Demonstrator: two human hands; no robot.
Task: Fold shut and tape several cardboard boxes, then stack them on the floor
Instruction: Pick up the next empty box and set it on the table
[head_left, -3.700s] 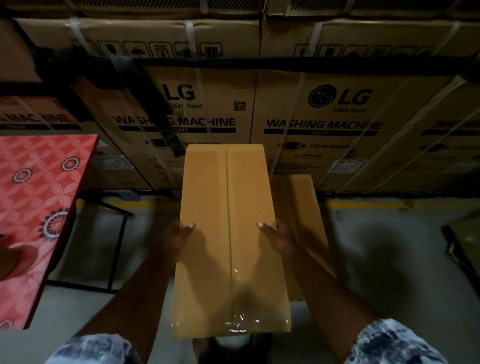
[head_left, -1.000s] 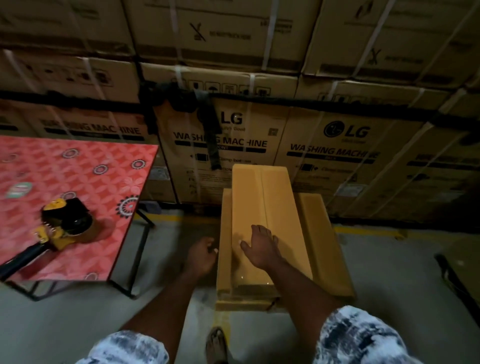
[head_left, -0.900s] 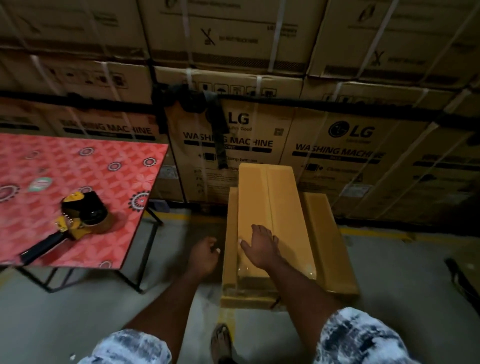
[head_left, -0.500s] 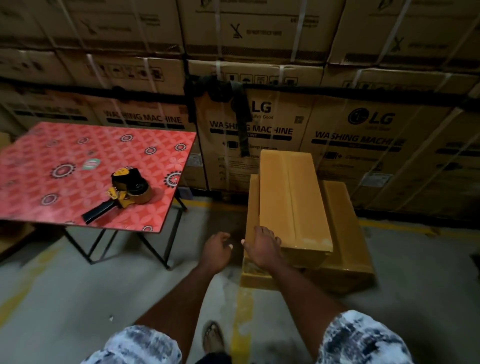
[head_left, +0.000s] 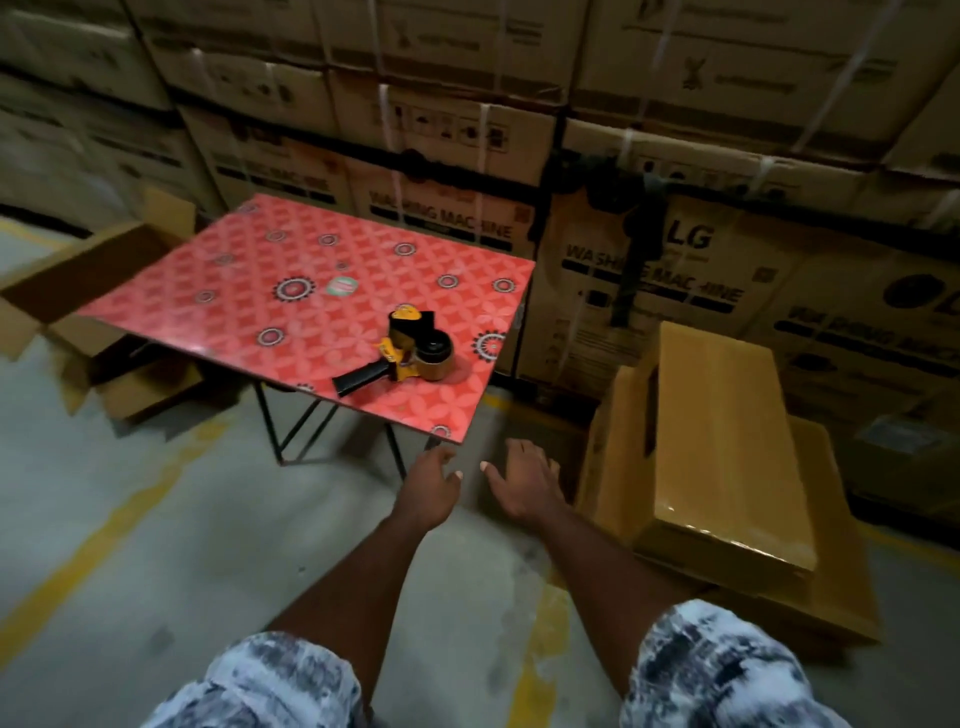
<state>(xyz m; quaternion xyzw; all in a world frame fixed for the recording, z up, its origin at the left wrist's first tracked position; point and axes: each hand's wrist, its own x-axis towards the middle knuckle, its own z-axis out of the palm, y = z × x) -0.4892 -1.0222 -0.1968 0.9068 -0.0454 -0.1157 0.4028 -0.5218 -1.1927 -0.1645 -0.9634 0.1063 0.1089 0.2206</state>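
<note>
A taped brown box (head_left: 722, 447) lies on top of a stack of closed boxes (head_left: 831, 587) on the floor at the right. My right hand (head_left: 524, 486) hovers just left of the stack, fingers relaxed, touching nothing. My left hand (head_left: 428, 486) hangs beside it, also empty, below the near corner of the red patterned table (head_left: 291, 306). A yellow and black tape dispenser (head_left: 405, 348) lies on the table near its right edge. Open unfolded boxes (head_left: 98, 312) sit on the floor to the left of the table.
A wall of large strapped washing machine cartons (head_left: 649, 270) runs behind the table and the stack. The table stands on thin black metal legs (head_left: 291, 431). Yellow lines (head_left: 104, 540) cross the grey concrete floor.
My right hand has come off the top box and both hands have drawn left, away from the stack. The view has swung left, bringing the table and the open boxes into sight.
</note>
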